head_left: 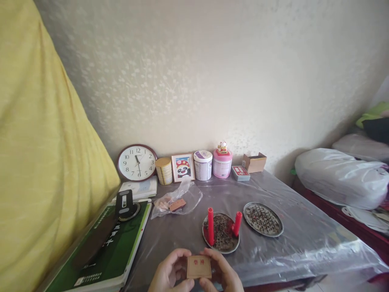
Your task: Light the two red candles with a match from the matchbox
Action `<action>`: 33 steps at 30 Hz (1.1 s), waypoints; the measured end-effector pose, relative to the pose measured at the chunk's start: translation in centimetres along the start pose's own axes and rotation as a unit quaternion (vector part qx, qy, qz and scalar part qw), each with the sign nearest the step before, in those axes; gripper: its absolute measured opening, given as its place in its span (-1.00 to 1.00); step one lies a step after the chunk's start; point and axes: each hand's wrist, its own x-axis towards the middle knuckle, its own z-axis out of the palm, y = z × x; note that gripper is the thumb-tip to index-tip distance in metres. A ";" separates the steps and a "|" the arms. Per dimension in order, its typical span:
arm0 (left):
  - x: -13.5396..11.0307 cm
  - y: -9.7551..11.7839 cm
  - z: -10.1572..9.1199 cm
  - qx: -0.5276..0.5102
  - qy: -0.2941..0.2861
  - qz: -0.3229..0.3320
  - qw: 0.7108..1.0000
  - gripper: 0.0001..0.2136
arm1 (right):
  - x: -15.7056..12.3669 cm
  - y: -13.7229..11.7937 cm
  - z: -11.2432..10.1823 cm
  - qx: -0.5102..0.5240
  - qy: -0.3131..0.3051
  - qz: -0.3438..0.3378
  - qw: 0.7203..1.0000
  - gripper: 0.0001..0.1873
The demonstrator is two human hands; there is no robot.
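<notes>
Yellow curtain (51, 162), at the far left. Green book (115, 247), lying on the table. Wall clock (137, 163), leaning against the wall. Your left hand (170, 271), fingers and thumb gripping one side of the small box. Clear plastic bag (194, 198), reddish-brown block inside. Small box (199, 269), tan with red lettering, held between your two hands at the table's near side, just in front of the first plate. First plate (225, 242), dark, bearing two red candles (210, 227), the right one tilted. Your right hand (225, 272), gripping the box's other side. Second plate (263, 219), round, just beyond the first. White bag (340, 174), far right.
</notes>
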 end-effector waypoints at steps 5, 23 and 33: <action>0.1 0.3 0.1 0.143 0.048 0.074 0.986 -0.66 | 0.7 -0.5 -0.4 0.032 0.007 -0.007 0.999 -0.46; 0.1 -0.1 1.7 0.366 0.130 0.088 0.917 -0.63 | 1.1 -2.7 -1.9 -0.110 0.016 -0.020 0.994 -0.65; 0.5 -0.1 1.3 0.200 0.066 0.011 0.977 -0.61 | 1.0 -2.8 -2.2 -0.274 -0.063 -0.108 0.953 -0.34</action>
